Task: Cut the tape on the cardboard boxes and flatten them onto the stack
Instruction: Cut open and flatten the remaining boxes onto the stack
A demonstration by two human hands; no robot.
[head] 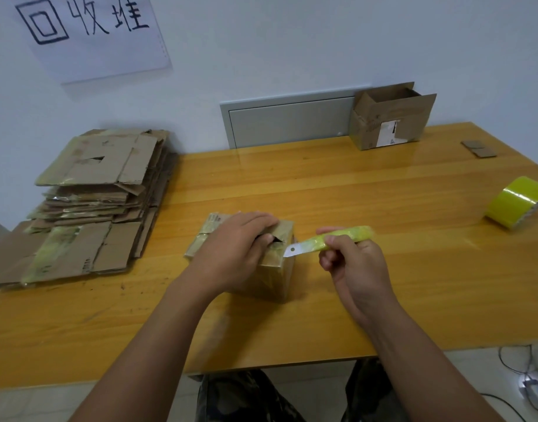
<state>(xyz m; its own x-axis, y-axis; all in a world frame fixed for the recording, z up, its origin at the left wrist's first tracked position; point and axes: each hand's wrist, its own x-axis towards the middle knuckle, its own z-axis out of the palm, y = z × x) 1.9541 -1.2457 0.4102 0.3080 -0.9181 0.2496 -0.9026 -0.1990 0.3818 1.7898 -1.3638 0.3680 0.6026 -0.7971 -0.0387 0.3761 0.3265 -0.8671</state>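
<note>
The small taped box (270, 263) sits on the desk (353, 193) under the left hand (231, 254), whose grip lies flat on the lid with fingertips dipping into a tear in the top. The right hand (353, 269) has its grip clamped on a knife (328, 240) with a yellow-green wrapped handle; its blade tip touches the box's top edge, just right of the left fingers.

To cut well, I would slide the left fingers away from the blade's line, keep the blade shallow along the tape seam, and press the box firmly down.

Far left of both grips lies the stack (94, 202) of flattened cardboard. The wall sign (94, 32) reads "回收堆". An open box (389, 117) across the desk carries a label too small to read.
</note>
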